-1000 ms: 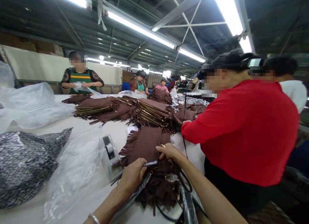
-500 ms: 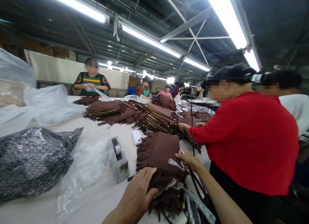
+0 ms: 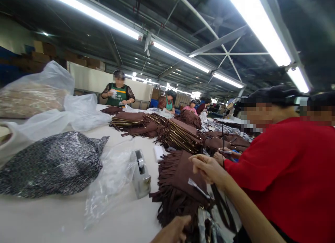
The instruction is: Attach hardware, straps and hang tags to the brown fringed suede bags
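Observation:
A dark brown fringed bag (image 3: 180,173) lies on top of a small stack near me, its fringe toward the left. Over its right side is my right hand (image 3: 208,168), fingers closed together; a dark strap (image 3: 222,204) hangs from beneath the palm. Low in the picture, my left hand (image 3: 174,230) is partly cut off by the frame, fingers apart beside the lower fringe, with nothing visible in it. Clear plastic wrapping and metal fittings (image 3: 205,218) lie at the stack's near end. A small translucent strip (image 3: 199,188) rests on the bag.
A tape dispenser (image 3: 141,175) and clear plastic bags (image 3: 110,180) lie to the left, beyond them a black-and-white patterned bundle (image 3: 54,164). Brown bags with gold zips (image 3: 183,134) are piled behind. A co-worker in red (image 3: 285,166) stands close on my right; others work farther back.
My left hand has drawn back down from the bag toward the bottom edge. My right hand has risen slightly at the bag's right side. The view has swung left.

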The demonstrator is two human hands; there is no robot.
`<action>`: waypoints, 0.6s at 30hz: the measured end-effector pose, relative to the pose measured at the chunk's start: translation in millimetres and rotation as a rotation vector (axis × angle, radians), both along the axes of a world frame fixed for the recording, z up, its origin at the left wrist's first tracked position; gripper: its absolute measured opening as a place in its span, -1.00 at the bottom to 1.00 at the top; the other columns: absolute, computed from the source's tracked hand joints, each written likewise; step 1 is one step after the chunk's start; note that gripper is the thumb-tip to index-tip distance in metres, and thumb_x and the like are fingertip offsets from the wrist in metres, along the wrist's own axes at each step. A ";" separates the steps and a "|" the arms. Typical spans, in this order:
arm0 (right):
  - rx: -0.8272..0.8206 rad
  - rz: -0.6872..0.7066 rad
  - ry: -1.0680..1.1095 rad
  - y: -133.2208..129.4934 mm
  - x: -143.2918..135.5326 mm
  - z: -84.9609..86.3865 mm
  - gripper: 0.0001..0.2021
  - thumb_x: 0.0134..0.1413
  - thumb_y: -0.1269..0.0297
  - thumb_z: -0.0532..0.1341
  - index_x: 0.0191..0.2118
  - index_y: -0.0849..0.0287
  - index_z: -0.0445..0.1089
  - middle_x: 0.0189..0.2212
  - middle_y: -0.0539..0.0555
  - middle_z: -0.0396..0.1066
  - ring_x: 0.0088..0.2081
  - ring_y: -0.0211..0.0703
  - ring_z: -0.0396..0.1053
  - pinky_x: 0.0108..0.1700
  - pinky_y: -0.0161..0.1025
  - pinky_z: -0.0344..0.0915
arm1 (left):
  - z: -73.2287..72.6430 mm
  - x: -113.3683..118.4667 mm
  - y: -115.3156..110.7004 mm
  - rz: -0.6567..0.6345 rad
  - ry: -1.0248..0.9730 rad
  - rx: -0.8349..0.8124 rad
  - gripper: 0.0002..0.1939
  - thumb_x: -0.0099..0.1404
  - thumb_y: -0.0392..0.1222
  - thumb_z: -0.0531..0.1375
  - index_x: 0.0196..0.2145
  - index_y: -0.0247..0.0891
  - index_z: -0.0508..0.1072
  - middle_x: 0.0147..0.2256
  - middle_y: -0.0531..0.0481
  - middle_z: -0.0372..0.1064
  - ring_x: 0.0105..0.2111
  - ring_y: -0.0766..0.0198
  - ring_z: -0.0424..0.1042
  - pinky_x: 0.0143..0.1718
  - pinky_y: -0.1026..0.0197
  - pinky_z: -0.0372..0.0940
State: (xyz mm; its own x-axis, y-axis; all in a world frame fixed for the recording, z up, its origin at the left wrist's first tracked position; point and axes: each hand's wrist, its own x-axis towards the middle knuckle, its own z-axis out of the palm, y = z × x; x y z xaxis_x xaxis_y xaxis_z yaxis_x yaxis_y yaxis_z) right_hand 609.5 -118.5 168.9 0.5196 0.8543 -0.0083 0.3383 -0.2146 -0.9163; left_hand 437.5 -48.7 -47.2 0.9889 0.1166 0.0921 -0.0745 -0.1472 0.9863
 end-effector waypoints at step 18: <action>0.026 0.617 0.552 224.1 -325.5 -115.4 -0.40 0.03 -0.29 0.12 -0.19 0.25 0.37 -0.43 0.12 0.47 -0.48 -0.21 0.38 -0.46 -0.31 0.26 | 51.1 -270.4 109.9 1.047 -0.126 -0.517 -0.39 0.07 0.34 0.25 -0.18 -0.25 0.31 -0.55 0.10 0.35 -0.67 0.37 0.30 -0.65 0.35 0.14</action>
State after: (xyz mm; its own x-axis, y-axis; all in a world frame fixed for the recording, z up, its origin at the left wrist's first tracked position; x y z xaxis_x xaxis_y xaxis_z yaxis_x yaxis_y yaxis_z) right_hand 284.0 105.7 53.5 -0.1153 0.9881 -0.1015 -0.1115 -0.1145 -0.9871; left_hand 167.0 61.2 3.8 0.3754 0.9198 -0.1142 -0.2562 0.2214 0.9409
